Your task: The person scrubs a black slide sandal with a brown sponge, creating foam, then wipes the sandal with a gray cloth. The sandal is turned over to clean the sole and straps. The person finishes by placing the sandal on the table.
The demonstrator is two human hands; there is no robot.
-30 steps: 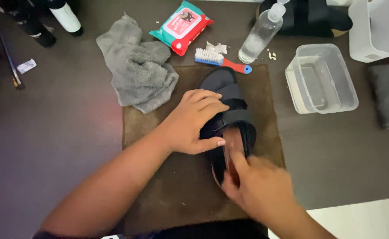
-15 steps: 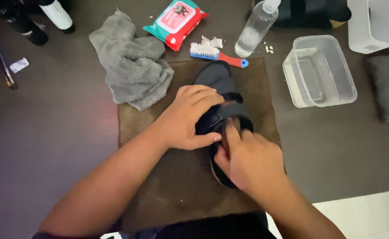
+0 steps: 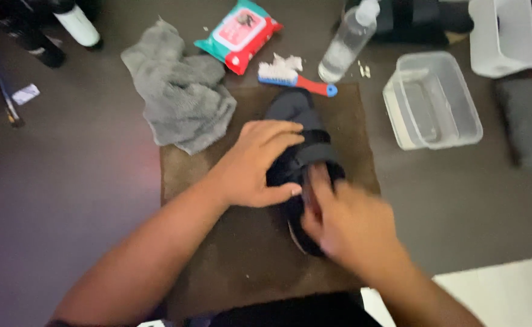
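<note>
Sandal (image 3: pixel 299 121), black, strapped: lies on brown mat (image 3: pixel 217 175), toe pointing away. Left hand (image 3: pixel 257 166): grip curled over the strap, holding the sandal down. Right hand (image 3: pixel 345 227): blurred, fingers inside the heel end; whether its grip has hold of anything cannot be told. Grey towel (image 3: pixel 181 97): overlaps the mat's far left corner. Blue-and-red brush (image 3: pixel 293 77): just beyond the toe.

One sandal (image 3: pixel 296 115), one brush (image 3: pixel 293 77), one wipes pack (image 3: pixel 239 35), two clear tubs (image 3: pixel 432 100), two hands (image 3: pixel 254 166).
</note>
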